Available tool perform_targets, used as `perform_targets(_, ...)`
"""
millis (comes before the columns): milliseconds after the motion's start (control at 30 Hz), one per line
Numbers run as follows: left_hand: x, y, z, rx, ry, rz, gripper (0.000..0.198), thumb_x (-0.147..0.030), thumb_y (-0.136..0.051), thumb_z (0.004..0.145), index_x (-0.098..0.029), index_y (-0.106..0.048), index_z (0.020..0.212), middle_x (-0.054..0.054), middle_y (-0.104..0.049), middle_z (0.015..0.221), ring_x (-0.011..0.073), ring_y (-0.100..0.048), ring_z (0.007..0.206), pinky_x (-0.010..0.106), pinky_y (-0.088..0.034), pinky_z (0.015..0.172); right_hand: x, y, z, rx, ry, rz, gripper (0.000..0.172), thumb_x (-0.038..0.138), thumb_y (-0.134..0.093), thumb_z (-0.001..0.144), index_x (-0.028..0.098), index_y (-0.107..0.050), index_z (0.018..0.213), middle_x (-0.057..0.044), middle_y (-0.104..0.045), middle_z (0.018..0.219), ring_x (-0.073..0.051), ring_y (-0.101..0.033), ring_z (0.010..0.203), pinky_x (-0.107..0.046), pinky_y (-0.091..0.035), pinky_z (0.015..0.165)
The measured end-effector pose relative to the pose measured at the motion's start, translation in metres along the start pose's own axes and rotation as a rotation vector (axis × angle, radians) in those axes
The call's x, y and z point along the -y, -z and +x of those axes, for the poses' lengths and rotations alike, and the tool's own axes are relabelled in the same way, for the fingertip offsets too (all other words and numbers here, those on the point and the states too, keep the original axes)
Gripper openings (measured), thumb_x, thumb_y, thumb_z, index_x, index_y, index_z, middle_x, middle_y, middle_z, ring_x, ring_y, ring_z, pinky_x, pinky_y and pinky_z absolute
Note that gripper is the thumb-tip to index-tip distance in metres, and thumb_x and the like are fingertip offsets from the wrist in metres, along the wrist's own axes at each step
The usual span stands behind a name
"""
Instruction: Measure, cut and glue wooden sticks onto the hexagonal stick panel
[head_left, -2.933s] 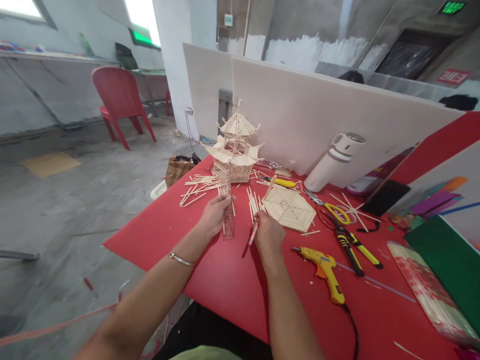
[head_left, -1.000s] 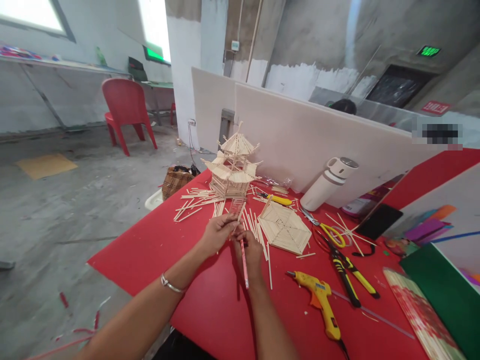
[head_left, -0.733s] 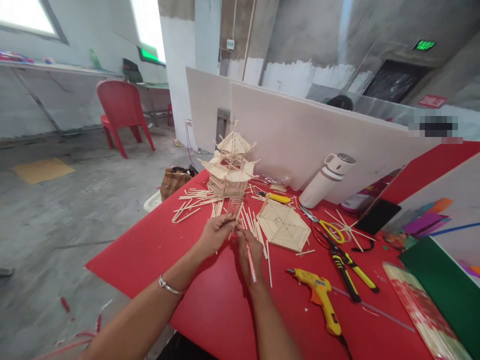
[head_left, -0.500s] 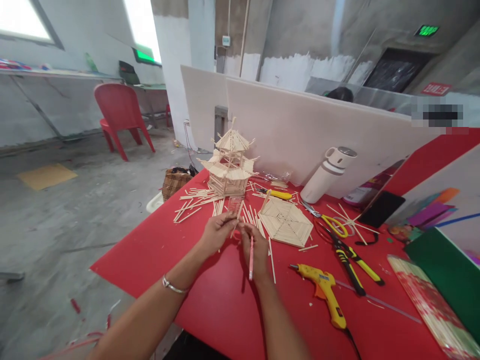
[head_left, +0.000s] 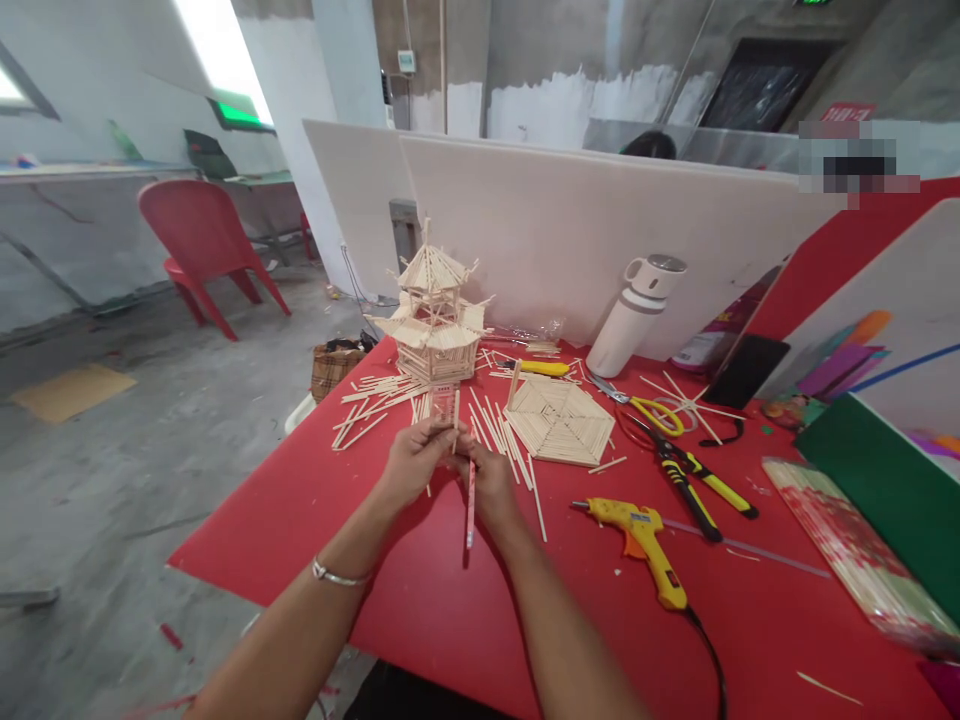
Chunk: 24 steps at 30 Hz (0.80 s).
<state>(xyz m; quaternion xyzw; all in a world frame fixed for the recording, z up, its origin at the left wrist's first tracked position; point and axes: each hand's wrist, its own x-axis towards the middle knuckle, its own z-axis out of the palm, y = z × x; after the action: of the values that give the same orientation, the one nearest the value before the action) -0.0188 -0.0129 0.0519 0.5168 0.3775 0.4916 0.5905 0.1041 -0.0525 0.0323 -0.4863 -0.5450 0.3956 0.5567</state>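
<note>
My left hand (head_left: pixel 411 462) pinches a short thin wooden stick (head_left: pixel 457 410) that points upward from the fingertips. My right hand (head_left: pixel 492 482) is closed around a pink pencil (head_left: pixel 470 510), its lower end hanging down below the fingers; the pencil's upper end is hidden. Both hands' fingertips meet just above the red table (head_left: pixel 420 590). A pinkish clear ruler-like piece (head_left: pixel 442 398) shows right behind the left fingers. Beyond them stands a pagoda model (head_left: pixel 436 325) made of sticks. To the right lies a hexagonal stick panel (head_left: pixel 562 425) with a short upright post at its left corner.
Loose sticks (head_left: pixel 367 405) lie around the model. To the right are a yellow glue gun (head_left: pixel 637 540), pliers (head_left: pixel 694 485), yellow-handled scissors (head_left: pixel 652 412), a white flask (head_left: pixel 630 320) and a bag of sticks (head_left: pixel 847 550). White boards (head_left: pixel 555 230) stand behind the table.
My view has shifted, so the scene sits further left and a little higher. The pencil has swung closer to the left hand and hangs more centrally. Both hands keep their hold.
</note>
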Motion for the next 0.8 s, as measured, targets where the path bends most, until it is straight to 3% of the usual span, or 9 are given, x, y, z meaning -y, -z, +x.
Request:
perform_targets(333, -0.008, -0.001, -0.001, 0.003, 0.035, -0.091, 0.035, -0.039, -0.083, 0.069, -0.013, -0.073, 0.090, 0.009, -0.074, 0.081, 0.0186, -0.069, 0.071, 0.028, -0.056, 0.060, -0.017, -0.001, 0.001, 0.019, -0.005, -0.029, 0.026, 0.034, -0.059, 0.087, 0.018, -0.077, 0.096, -0.006, -0.077, 0.087, -0.023, -0.071, 0.080, -0.033, -0.056, 0.075)
perform_targets(467, -0.009, -0.002, -0.002, -0.002, 0.069, -0.141, 0.036, -0.039, -0.085, 0.066, -0.013, -0.074, 0.088, 0.009, -0.075, 0.081, 0.0190, -0.070, 0.071, 0.028, -0.057, 0.060, -0.013, -0.001, 0.001, 0.018, 0.008, -0.017, 0.026, 0.033, -0.061, 0.085, 0.020, -0.077, 0.101, -0.006, -0.078, 0.096, -0.024, -0.072, 0.084, -0.034, -0.057, 0.076)
perform_targets(567, -0.008, -0.003, -0.002, -0.004, 0.064, -0.148, 0.034, -0.038, -0.085, 0.065, -0.013, -0.075, 0.086, 0.009, -0.075, 0.080, 0.0187, -0.070, 0.072, 0.028, -0.057, 0.063, -0.009, -0.001, 0.001, -0.006, -0.020, -0.013, 0.030, 0.035, -0.060, 0.086, 0.020, -0.076, 0.106, -0.005, -0.077, 0.090, -0.023, -0.070, 0.080, -0.032, -0.057, 0.071)
perform_targets(800, -0.015, -0.001, -0.004, -0.029, 0.157, -0.231, 0.037, -0.038, -0.087, 0.063, -0.013, -0.072, 0.086, 0.008, -0.074, 0.079, 0.0181, -0.069, 0.066, 0.028, -0.056, 0.057, -0.011, -0.001, -0.004, 0.063, -0.053, 0.004, 0.020, 0.032, -0.064, 0.083, 0.016, -0.075, 0.079, -0.004, -0.071, 0.070, -0.017, -0.064, 0.061, -0.028, -0.053, 0.059)
